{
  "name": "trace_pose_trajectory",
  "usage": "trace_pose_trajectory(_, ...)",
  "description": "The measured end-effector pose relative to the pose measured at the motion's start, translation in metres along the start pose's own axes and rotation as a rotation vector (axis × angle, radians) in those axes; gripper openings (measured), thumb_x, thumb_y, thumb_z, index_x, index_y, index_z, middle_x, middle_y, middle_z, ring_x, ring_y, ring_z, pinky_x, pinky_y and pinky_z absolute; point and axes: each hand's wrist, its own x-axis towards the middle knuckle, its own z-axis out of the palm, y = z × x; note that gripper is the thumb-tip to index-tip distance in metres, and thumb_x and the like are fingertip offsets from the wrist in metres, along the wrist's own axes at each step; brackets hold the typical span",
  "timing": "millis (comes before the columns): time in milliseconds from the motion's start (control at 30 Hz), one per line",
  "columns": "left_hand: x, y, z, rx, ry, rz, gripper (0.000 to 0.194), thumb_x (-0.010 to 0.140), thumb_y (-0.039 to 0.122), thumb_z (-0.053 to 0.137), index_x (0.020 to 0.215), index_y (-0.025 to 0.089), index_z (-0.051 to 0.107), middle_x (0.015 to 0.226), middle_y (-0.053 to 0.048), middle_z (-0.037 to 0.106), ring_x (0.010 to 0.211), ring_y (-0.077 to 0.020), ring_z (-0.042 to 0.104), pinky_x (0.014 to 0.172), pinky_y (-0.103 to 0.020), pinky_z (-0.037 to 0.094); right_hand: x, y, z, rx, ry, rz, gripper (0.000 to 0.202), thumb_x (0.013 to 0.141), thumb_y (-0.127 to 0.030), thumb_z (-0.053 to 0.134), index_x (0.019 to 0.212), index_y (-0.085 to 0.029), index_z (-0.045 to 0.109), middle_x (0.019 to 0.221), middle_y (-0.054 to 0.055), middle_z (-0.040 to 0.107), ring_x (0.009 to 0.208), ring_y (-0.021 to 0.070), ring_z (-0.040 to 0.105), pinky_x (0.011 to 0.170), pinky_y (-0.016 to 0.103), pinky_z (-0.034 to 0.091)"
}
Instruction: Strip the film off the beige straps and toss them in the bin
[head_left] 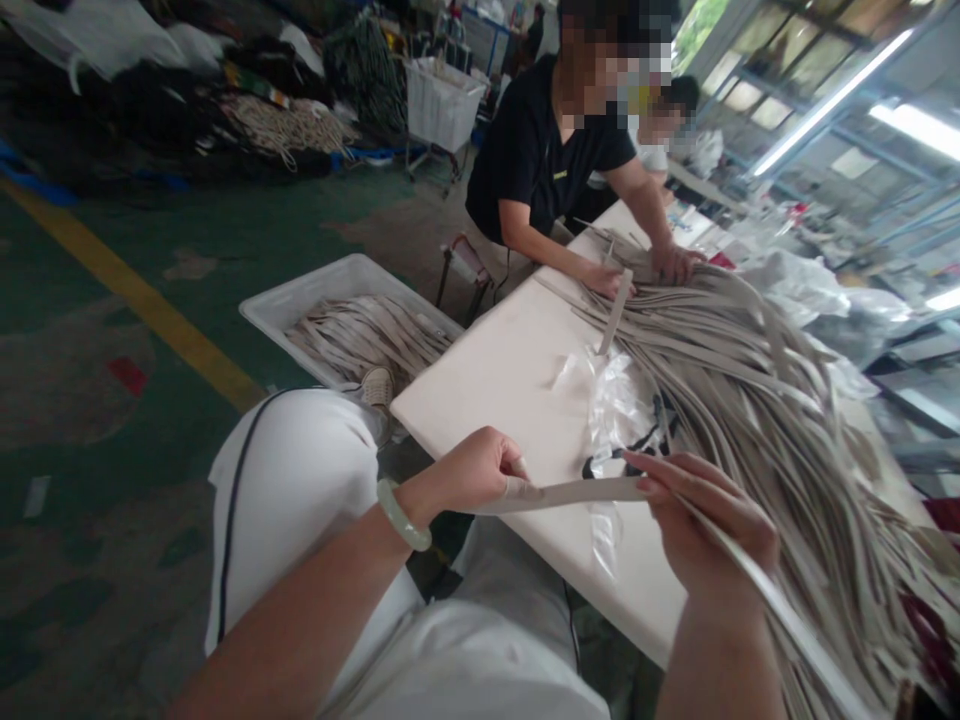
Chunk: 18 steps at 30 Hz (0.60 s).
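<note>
A flat beige strap [581, 493] is stretched between my two hands above the near edge of the white table [480, 400]. My left hand [480, 468], with a pale bangle at the wrist, is closed on its left end. Fingers of my right hand [709, 520] pinch the same strap further right, and from there it runs down to the lower right. A large pile of similar straps [772, 400] covers the right side of the table. Clear plastic film [611, 410] and a black strip [600, 466] lie between the pile and my hands.
Across the table, a person in a dark shirt [536, 150] has both hands at the pile. A white crate [262, 305] holding straps stands on the floor at the left. Behind are another person [652, 155], a white cart [442, 105] and heaps of material [285, 120].
</note>
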Motion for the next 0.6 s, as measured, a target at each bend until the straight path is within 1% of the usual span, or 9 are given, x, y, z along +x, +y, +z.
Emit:
trace_pose_trajectory(100, 0.000, 0.002, 0.004, -0.065, -0.036, 0.036, 0.032, 0.066, 0.040, 0.077, 0.075, 0.009, 0.075, 0.062, -0.001, 0.062, 0.055, -0.0105, 0.049, 0.049, -0.021, 0.032, -0.011, -0.001, 0.021, 0.092, -0.129, 0.035, 0.016, 0.087, -0.028, 0.066, 0.096, -0.024, 0.079, 0.078, 0.003, 0.067, 0.059, 0.0119, 0.060, 0.050, 0.023, 0.046)
trace_pose_trajectory(233, 0.002, 0.002, 0.008, -0.072, -0.046, 0.072, 0.028, 0.072, 0.037, 0.071, 0.068, 0.009, 0.073, 0.054, 0.002, 0.054, 0.051, -0.0083, 0.042, 0.047, -0.021, 0.027, -0.034, 0.004, 0.057, 0.268, -0.296, 0.179, 0.023, 0.092, -0.032, 0.059, 0.101, -0.023, 0.078, 0.068, 0.001, 0.060, 0.055, 0.0106, 0.053, 0.050, 0.023, 0.041)
trace_pose_trajectory(267, 0.003, 0.001, 0.008, -0.053, -0.036, 0.065, 0.027, 0.072, 0.036, 0.071, 0.067, 0.009, 0.073, 0.053, 0.002, 0.053, 0.051, -0.0081, 0.042, 0.046, -0.021, 0.027, -0.037, 0.005, 0.063, 0.326, -0.279, 0.225, 0.025, 0.093, -0.034, 0.057, 0.105, -0.023, 0.077, 0.071, 0.002, 0.060, 0.060, 0.0117, 0.054, 0.053, 0.024, 0.043)
trace_pose_trajectory(300, 0.004, 0.001, 0.008, -0.033, -0.025, 0.051, 0.027, 0.071, 0.036, 0.072, 0.068, 0.010, 0.073, 0.054, 0.002, 0.054, 0.050, -0.0082, 0.042, 0.046, -0.021, 0.028, -0.039, 0.007, 0.065, 0.396, -0.226, 0.277, 0.028, 0.094, -0.036, 0.055, 0.107, -0.022, 0.076, 0.076, 0.003, 0.062, 0.066, 0.0132, 0.056, 0.058, 0.025, 0.045)
trace_pose_trajectory(367, 0.004, 0.000, 0.007, -0.001, -0.019, 0.015, 0.027, 0.068, 0.037, 0.074, 0.071, 0.010, 0.074, 0.057, 0.000, 0.060, 0.051, -0.0092, 0.045, 0.047, -0.021, 0.030, -0.038, 0.010, 0.063, 0.558, -0.034, 0.386, 0.032, 0.096, -0.040, 0.051, 0.107, -0.021, 0.075, 0.093, 0.007, 0.065, 0.078, 0.0158, 0.059, 0.069, 0.029, 0.049)
trace_pose_trajectory(433, 0.005, 0.000, 0.007, 0.011, -0.025, -0.011, 0.028, 0.066, 0.037, 0.075, 0.072, 0.009, 0.075, 0.061, -0.002, 0.064, 0.052, -0.0106, 0.048, 0.047, -0.022, 0.031, -0.033, 0.013, 0.056, 0.681, 0.140, 0.473, 0.034, 0.098, -0.039, 0.048, 0.100, -0.020, 0.077, 0.101, 0.008, 0.067, 0.084, 0.0173, 0.061, 0.078, 0.033, 0.050)
trace_pose_trajectory(467, 0.005, 0.001, 0.008, 0.004, -0.029, -0.016, 0.028, 0.065, 0.036, 0.075, 0.072, 0.009, 0.075, 0.063, -0.003, 0.065, 0.054, -0.0111, 0.049, 0.047, -0.022, 0.032, -0.031, 0.014, 0.053, 0.715, 0.166, 0.498, 0.035, 0.098, -0.039, 0.047, 0.098, -0.020, 0.077, 0.102, 0.009, 0.069, 0.088, 0.0183, 0.063, 0.082, 0.035, 0.050)
trace_pose_trajectory(500, 0.005, 0.002, 0.009, -0.016, -0.032, -0.016, 0.026, 0.065, 0.035, 0.075, 0.072, 0.009, 0.075, 0.064, -0.003, 0.066, 0.055, -0.0115, 0.050, 0.048, -0.022, 0.032, -0.030, 0.015, 0.052, 0.728, 0.145, 0.506, 0.035, 0.098, -0.039, 0.047, 0.098, -0.020, 0.077, 0.104, 0.009, 0.071, 0.093, 0.0201, 0.064, 0.086, 0.037, 0.050)
trace_pose_trajectory(600, 0.008, 0.006, 0.014, -0.142, -0.039, 0.016, 0.024, 0.065, 0.032, 0.074, 0.072, 0.010, 0.075, 0.063, -0.002, 0.065, 0.056, -0.0112, 0.049, 0.051, -0.022, 0.034, -0.039, 0.011, 0.063, 0.664, -0.001, 0.471, 0.040, 0.099, -0.043, 0.043, 0.106, -0.020, 0.075, 0.113, 0.011, 0.072, 0.110, 0.0254, 0.063, 0.096, 0.044, 0.048)
